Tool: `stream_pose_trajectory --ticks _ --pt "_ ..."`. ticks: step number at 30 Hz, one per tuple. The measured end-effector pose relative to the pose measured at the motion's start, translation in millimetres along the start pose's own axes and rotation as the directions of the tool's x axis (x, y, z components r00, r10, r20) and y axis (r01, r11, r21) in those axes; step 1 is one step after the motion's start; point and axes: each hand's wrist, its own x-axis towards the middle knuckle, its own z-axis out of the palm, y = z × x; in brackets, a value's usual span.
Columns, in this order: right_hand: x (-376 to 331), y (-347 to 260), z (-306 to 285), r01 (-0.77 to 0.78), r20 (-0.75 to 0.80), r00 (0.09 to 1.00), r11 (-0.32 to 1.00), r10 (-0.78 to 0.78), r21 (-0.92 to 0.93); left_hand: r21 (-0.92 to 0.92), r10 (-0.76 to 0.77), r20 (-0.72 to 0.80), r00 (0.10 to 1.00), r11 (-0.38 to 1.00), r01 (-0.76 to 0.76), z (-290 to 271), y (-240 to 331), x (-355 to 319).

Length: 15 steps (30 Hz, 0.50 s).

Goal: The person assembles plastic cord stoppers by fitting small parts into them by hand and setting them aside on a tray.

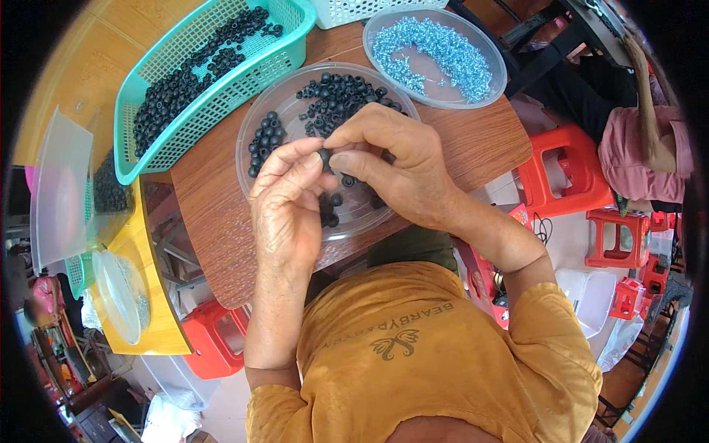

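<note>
My hands meet fingertip to fingertip above a round clear plastic tray (242, 156). A dark round bead (325, 156) shows between them. My left hand (286, 196) pinches it from one side with thumb and fingers. From the other side, my right hand (402, 164) closes its thumb and forefinger on the same bead. Beneath them, loose black beads (336, 100) lie in the tray in separate groups, larger ones at its left and smaller ones toward the back. My hands partly cover the beads in the middle.
On the brown wooden table (210, 244), a teal basket (221, 111) of black beads stands at the back left. A clear lid-like tray (496, 63) of small light-blue pieces sits back right. Red stools (565, 199) stand right. Another person's arm (653, 125) shows far right.
</note>
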Motion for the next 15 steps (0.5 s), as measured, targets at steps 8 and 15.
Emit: stream_pose_trajectory --ticks 8,15 --pt "5.2 7.7 1.5 0.035 0.041 0.999 0.999 -0.036 0.015 -0.018 -0.028 0.028 0.999 0.999 0.029 -6.1 1.0 -5.0" --pt "3.7 9.1 6.1 0.087 0.064 0.994 0.996 -0.087 -0.003 0.023 -0.006 0.01 1.0 1.0 0.006 -10.2 1.6 -6.5"
